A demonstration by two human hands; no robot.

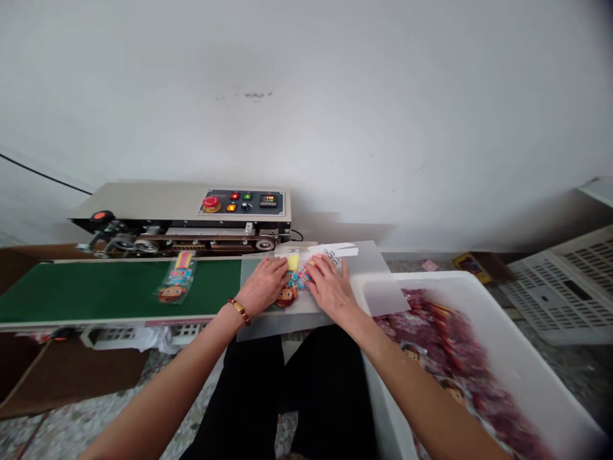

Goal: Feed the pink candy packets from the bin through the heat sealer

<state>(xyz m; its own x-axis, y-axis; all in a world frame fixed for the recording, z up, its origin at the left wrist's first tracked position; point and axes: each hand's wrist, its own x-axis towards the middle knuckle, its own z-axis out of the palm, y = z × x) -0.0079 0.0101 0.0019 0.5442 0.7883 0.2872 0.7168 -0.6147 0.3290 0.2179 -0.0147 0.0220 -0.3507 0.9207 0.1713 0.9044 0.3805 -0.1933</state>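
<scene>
Rests left hand (pixel 265 282) and right hand (pixel 332 287) slightly apart on surface (pixel 271 326), either side of face-printed packet (pixel 287 294) lying lengthwise away from body; touches it with nearer left hand; cannot tell if gripped.

My left hand (pixel 262 284) lies palm down, its fingers (pixel 278 266) kept close together and pointing across toward my right hand (pixel 332 291). That one is also palm down, just beside the left but apart from it, its fingers fanned out. My left forearm (pixel 177 378) slants back and outward from its hand; my right forearm (pixel 407 382) mirrors it. My thighs (pixel 332 383) are below both hands.
</scene>
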